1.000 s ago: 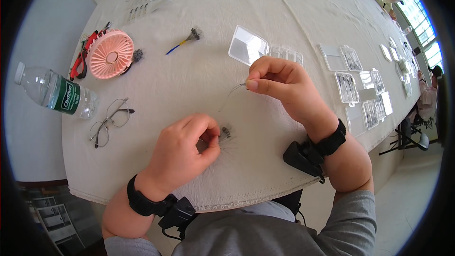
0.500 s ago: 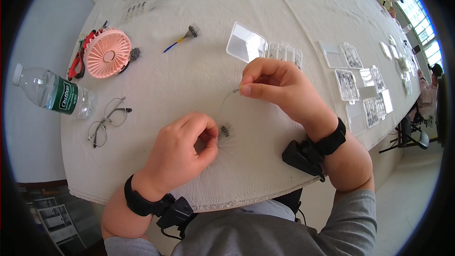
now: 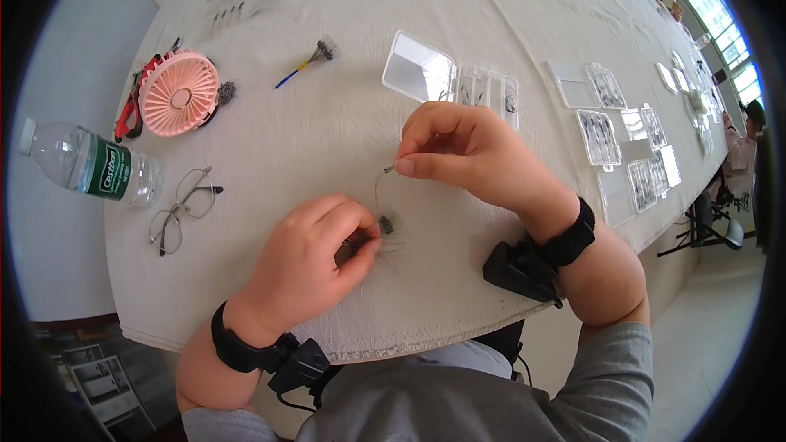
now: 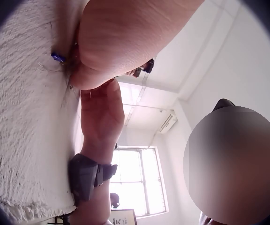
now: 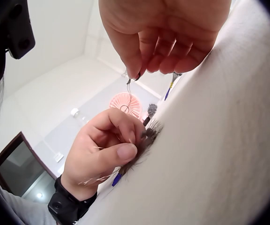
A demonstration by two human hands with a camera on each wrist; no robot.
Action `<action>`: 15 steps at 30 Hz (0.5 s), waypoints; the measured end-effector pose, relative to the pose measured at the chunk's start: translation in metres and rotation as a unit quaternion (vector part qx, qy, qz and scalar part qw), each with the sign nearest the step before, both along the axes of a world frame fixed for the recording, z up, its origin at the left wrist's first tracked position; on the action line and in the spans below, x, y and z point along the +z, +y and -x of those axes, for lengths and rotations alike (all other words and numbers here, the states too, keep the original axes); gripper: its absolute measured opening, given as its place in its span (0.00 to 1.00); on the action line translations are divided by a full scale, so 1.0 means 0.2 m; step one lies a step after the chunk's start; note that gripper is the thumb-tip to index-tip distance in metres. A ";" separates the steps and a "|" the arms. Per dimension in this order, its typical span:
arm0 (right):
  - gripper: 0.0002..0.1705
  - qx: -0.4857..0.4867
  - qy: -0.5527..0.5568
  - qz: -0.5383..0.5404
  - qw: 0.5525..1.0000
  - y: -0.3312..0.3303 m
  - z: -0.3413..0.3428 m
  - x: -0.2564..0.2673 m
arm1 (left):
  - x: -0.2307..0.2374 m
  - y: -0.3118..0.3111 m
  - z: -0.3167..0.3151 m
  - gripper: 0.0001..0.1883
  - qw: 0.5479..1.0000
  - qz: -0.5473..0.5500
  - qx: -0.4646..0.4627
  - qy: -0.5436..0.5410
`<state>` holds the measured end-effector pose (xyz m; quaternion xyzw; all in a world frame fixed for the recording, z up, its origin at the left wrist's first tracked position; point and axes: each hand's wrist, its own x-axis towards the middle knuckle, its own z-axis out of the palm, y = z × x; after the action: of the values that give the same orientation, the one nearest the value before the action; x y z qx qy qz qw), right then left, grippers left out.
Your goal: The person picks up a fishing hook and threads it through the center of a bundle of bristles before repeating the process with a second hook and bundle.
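Observation:
My left hand (image 3: 315, 250) pinches fine wires between thumb and forefinger, low over the cloth, at a bundle of dark-tipped wires (image 3: 387, 225). In the right wrist view this bundle (image 5: 150, 133) lies beside the left hand (image 5: 104, 152), with a blue end (image 5: 117, 179) sticking out below. Up and to the right, my right hand (image 3: 483, 155) grips a small dark piece (image 3: 389, 169) between thumb and forefinger; a thin curved wire hangs from it toward the left hand. The left wrist view shows the right hand (image 4: 102, 112) behind the left hand (image 4: 121, 42).
An open clear case (image 3: 419, 65) lies beyond the right hand, several more cases (image 3: 599, 139) to the right. On the left are a pink fan (image 3: 178, 94), red-handled pliers (image 3: 127, 119), a bottle (image 3: 110, 168) and glasses (image 3: 176, 213). A second wire bundle (image 3: 323, 51) lies farther back.
My right hand has moved left and slightly down toward the left hand, bringing the small piece and its wire closer to the bundle. The left hand has barely moved.

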<state>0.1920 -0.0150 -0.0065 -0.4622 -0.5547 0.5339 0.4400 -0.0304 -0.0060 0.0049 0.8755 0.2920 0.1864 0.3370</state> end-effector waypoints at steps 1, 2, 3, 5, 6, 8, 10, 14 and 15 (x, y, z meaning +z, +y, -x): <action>0.06 0.002 -0.005 -0.004 1.000 0.00 0.00 0.00 | 0.00 0.00 0.00 0.07 1.000 0.004 0.000 0.000; 0.06 0.004 -0.011 -0.008 1.000 0.00 0.00 0.00 | 0.00 0.00 0.00 0.07 1.000 0.008 0.000 0.000; 0.06 0.002 -0.009 -0.007 1.000 0.00 0.00 0.00 | 0.00 0.00 0.00 0.07 1.000 0.012 0.001 0.000; 0.07 -0.001 -0.004 -0.006 1.000 0.00 0.00 0.00 | 0.00 0.00 0.00 0.06 1.000 0.014 0.000 0.003; 0.07 0.000 -0.003 -0.006 1.000 0.00 0.00 0.00 | 0.00 0.00 0.00 0.06 1.000 0.015 0.000 0.005; 0.07 0.000 -0.001 -0.005 1.000 0.00 0.00 0.00 | 0.00 0.00 0.00 0.06 1.000 0.012 -0.004 0.006; 0.07 -0.001 0.004 -0.006 1.000 0.00 0.00 0.00 | 0.00 0.00 0.00 0.06 1.000 0.007 -0.009 0.007; 0.07 0.001 0.003 -0.007 1.000 0.00 0.00 0.00 | 0.01 0.01 0.00 0.06 1.000 -0.005 -0.016 0.013; 0.07 0.001 0.002 -0.005 1.000 0.00 0.00 0.00 | 0.01 0.01 0.00 0.06 1.000 -0.009 -0.018 0.014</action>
<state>0.1921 -0.0156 -0.0059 -0.4587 -0.5570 0.5323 0.4428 -0.0311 -0.0045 0.0061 0.8860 0.2794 0.1702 0.3286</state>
